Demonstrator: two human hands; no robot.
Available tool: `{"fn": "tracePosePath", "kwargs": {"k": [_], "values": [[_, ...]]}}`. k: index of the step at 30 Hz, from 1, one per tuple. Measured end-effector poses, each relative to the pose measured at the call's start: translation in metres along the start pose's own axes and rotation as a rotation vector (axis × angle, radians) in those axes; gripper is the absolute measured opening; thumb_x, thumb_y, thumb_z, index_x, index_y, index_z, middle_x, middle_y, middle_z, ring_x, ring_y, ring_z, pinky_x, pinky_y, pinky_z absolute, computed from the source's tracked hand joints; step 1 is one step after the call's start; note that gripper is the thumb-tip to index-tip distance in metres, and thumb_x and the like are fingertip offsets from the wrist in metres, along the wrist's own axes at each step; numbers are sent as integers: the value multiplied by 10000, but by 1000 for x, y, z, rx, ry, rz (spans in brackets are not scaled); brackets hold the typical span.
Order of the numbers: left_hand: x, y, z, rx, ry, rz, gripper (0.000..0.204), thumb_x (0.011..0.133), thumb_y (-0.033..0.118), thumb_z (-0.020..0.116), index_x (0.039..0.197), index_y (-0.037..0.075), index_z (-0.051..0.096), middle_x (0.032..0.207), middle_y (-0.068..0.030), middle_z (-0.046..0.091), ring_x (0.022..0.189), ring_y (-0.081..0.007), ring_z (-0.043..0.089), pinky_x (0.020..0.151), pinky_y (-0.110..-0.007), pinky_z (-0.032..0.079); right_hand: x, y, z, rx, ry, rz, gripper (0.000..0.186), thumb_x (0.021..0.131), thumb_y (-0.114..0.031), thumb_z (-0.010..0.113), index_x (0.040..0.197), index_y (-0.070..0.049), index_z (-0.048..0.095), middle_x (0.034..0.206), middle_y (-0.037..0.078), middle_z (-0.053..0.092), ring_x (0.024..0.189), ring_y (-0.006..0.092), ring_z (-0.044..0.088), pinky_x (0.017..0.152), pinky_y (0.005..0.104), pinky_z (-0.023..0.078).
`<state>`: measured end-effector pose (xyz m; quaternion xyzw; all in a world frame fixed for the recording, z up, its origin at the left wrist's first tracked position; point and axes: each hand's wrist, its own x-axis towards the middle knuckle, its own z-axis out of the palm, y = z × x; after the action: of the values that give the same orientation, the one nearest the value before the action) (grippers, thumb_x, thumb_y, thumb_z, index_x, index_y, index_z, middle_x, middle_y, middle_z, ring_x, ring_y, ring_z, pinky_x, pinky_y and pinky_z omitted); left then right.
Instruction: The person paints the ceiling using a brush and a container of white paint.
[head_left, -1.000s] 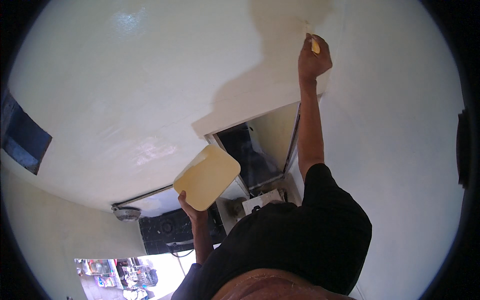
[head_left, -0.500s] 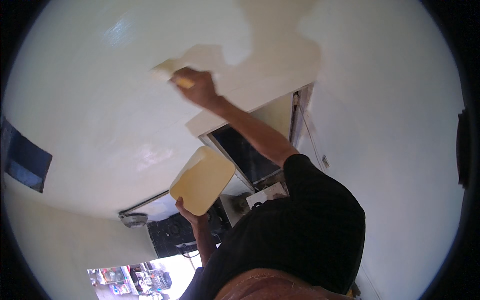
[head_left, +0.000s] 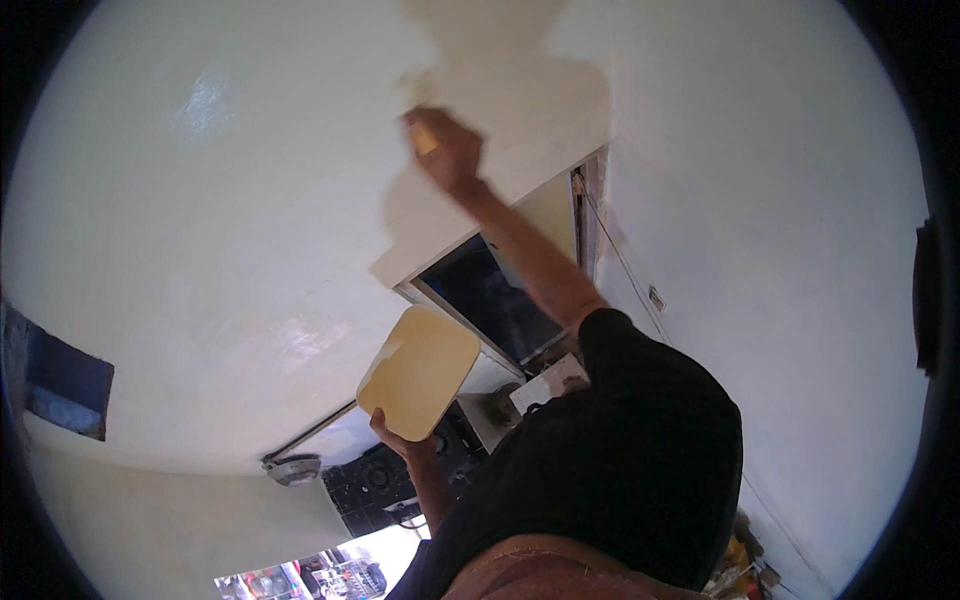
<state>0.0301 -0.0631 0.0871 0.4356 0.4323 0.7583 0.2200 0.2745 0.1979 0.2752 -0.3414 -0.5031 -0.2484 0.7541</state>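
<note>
My right hand (head_left: pixel 455 155) is raised to the off-white wall (head_left: pixel 280 190), its fingers closed round a paintbrush (head_left: pixel 426 139). The brush has a yellowish handle; its bristle end is smeared by motion and blends with the wall just above my fingers. Lower down, my left hand (head_left: pixel 408 443) grips the lower rim of a pale yellow plastic tub (head_left: pixel 428 375), thumb on the near side. The tub is tilted so its inside shows, with a cream coating that looks like paint. My arm's shadow falls on the wall around the brush.
A dark window opening (head_left: pixel 490 290) lies behind my right forearm. Below are a black stove (head_left: pixel 385 480) and a grey lamp-like fixture (head_left: pixel 293 470). A second wall (head_left: pixel 780 250) rises at the right, with a cable and a small socket (head_left: pixel 657 298). A dark opening (head_left: pixel 70 385) is at far left.
My right hand has swept the brush to the right across the wall, and the brush now points more upward. The left hand still holds the tub; the whole view has shifted slightly.
</note>
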Motion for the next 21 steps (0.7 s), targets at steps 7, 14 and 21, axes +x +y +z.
{"fn": "tracePosePath", "kwargs": {"k": [7,14,21], "values": [[6,40,27,-314,145,-534,299,900,273,504,924,-6,607,803,-57,629,705,-141,615,599,-265,496,-29,-174,104,586,-429,-56,215,706,-56,725,891,-136,648,825,54,666,710,236,663,603,334,535],[-2,6,-20,-381,125,-545,354,949,259,363,1018,1,595,909,-69,634,810,-164,627,685,-303,511,0,-83,85,408,-238,174,227,733,18,687,921,-106,669,900,73,696,770,218,680,678,319,526],[-9,10,-21,-503,263,-693,432,934,335,367,1072,-11,585,941,-90,639,830,-186,632,715,-311,513,81,16,-26,-167,146,27,67,821,-102,733,834,-45,702,812,66,708,717,196,673,658,312,550]]}}
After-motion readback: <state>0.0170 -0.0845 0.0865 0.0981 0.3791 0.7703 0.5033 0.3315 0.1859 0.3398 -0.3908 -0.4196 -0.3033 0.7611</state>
